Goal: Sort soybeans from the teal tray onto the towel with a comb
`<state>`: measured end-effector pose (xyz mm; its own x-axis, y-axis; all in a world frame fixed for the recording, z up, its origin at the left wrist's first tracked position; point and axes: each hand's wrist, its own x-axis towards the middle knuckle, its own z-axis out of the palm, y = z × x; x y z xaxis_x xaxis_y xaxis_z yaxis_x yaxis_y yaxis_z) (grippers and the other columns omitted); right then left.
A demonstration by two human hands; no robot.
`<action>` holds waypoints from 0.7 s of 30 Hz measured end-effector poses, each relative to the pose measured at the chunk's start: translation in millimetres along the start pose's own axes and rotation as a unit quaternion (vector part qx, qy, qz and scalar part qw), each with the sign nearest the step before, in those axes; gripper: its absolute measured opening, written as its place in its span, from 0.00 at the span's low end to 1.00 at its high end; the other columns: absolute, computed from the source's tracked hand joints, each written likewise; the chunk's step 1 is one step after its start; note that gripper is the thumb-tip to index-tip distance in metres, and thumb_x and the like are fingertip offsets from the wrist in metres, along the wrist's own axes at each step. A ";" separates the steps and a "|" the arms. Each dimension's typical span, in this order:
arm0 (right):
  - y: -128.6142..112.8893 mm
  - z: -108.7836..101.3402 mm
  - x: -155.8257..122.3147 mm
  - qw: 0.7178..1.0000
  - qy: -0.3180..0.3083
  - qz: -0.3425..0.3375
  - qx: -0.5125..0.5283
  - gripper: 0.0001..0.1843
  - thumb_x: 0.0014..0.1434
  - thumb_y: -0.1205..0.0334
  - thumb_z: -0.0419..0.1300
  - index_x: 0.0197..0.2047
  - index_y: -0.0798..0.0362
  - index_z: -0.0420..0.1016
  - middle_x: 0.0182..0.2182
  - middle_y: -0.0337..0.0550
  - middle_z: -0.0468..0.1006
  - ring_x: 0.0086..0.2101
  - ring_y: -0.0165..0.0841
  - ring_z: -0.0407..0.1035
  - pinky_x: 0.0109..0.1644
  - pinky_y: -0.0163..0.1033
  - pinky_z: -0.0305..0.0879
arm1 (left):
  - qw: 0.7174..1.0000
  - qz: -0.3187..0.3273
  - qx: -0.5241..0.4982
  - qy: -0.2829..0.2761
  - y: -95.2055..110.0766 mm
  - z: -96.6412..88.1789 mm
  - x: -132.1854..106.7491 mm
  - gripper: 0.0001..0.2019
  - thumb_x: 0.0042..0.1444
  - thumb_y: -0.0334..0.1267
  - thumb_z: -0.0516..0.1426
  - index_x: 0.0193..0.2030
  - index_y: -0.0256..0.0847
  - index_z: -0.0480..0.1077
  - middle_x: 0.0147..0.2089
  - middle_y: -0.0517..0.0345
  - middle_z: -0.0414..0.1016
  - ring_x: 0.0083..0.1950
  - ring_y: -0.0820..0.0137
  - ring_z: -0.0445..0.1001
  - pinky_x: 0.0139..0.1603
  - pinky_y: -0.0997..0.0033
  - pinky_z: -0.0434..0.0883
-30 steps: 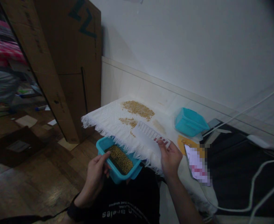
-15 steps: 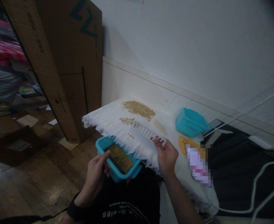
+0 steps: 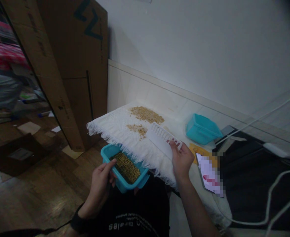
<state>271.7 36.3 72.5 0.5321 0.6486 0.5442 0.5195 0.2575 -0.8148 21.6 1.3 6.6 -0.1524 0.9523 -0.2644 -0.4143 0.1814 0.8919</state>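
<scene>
My left hand (image 3: pixel 102 179) grips the near left rim of a blue plastic container (image 3: pixel 145 179), held just below the table's fringed edge. Yellowish soybeans (image 3: pixel 127 168) cover its bottom. In my right hand (image 3: pixel 183 159) is a white slotted plastic scraper-like piece (image 3: pixel 159 140), its thumb on the slots, held low over the white cloth (image 3: pixel 110 123). A small patch of beans (image 3: pixel 141 130) lies just left of that piece. Farther back, a larger spread of beans (image 3: pixel 147 115) rests on the cloth.
A second blue container (image 3: pixel 202 130) stands at the right by the wall. Near it lie a yellow item (image 3: pixel 204 153), a phone (image 3: pixel 209 174) and white cables (image 3: pixel 268 200). A tall cardboard box (image 3: pixel 80 65) stands at the left. Beyond it a person's red sleeve (image 3: pixel 5 56) shows.
My right hand has moved the slotted piece to the right and slightly back, uncovering more of the small bean patch. My left hand and the container have stayed nearly still.
</scene>
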 end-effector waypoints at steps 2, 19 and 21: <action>1.4 -0.4 0.2 1.000 0.001 0.000 0.001 0.24 0.55 0.43 0.63 0.39 0.58 0.81 0.31 0.46 0.83 0.32 0.37 0.75 0.37 0.38 0.68 | 1.000 0.001 0.003 0.003 -0.5 -0.5 0.1 0.22 0.50 0.49 0.63 0.14 0.40 0.64 0.09 0.68 0.56 0.11 0.78 0.54 0.11 0.77 0.54; -11.1 -5.4 -15.0 1.000 0.006 0.014 0.002 0.23 0.55 0.43 0.64 0.38 0.57 0.81 0.31 0.46 0.83 0.33 0.38 0.75 0.39 0.39 0.69 | 1.000 -0.001 -0.009 0.001 0.7 0.5 -1.4 0.21 0.49 0.50 0.64 0.14 0.40 0.65 0.10 0.68 0.56 0.11 0.78 0.54 0.11 0.77 0.54; -12.6 -6.2 -15.9 1.000 0.003 0.014 -0.007 0.23 0.55 0.43 0.64 0.38 0.57 0.81 0.30 0.45 0.83 0.33 0.38 0.75 0.38 0.38 0.68 | 1.000 -0.003 -0.012 0.003 0.4 0.4 -1.4 0.21 0.49 0.50 0.64 0.14 0.40 0.65 0.10 0.68 0.56 0.11 0.78 0.53 0.11 0.77 0.54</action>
<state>260.8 18.3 75.4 0.5504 0.6519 0.5216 0.5131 0.2288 -0.8273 22.1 0.2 7.5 -0.1548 0.9500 -0.2713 -0.4363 0.1806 0.8815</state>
